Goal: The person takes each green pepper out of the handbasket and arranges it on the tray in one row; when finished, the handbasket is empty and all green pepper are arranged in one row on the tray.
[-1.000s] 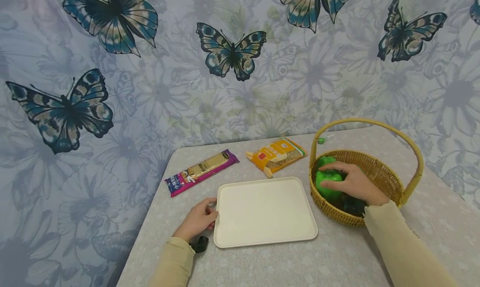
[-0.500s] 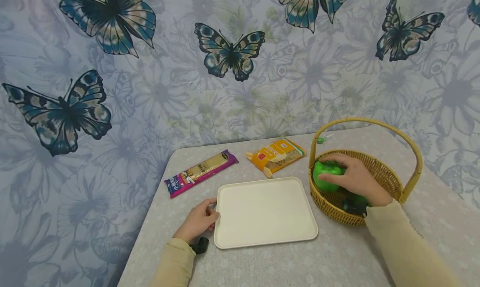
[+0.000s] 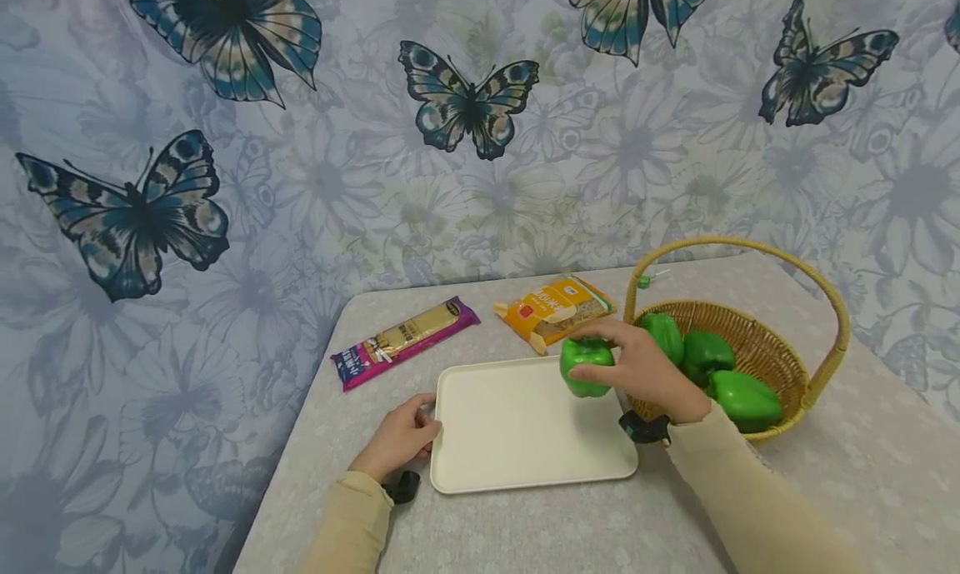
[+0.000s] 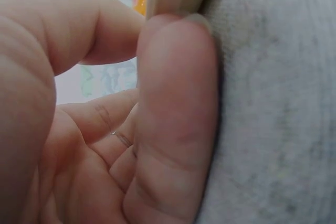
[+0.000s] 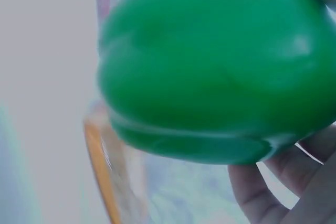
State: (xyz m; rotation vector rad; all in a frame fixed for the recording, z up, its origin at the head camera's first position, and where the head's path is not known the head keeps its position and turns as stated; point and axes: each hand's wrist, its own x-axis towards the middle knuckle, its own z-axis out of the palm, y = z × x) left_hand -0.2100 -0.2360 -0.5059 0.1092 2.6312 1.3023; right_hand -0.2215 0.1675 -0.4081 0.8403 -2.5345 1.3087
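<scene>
Three green peppers [image 3: 708, 356] lie in the wicker basket [image 3: 767, 353], toward the right edge of the worktop [image 3: 480, 532]. Your right hand [image 3: 651, 370] grasps the held pepper [image 3: 583, 359] between thumb and fingers, probably because its rounded body suits a wide span; it hangs near the far right corner of the tray [image 3: 517, 432]. Your left hand [image 3: 400, 435] pinches the tray's left edge, presumably to keep it steady.

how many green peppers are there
4: one held pepper in the right hand, over the tray; three in the basket: left pepper, middle pepper, near-right pepper. More may be hidden there.
</scene>
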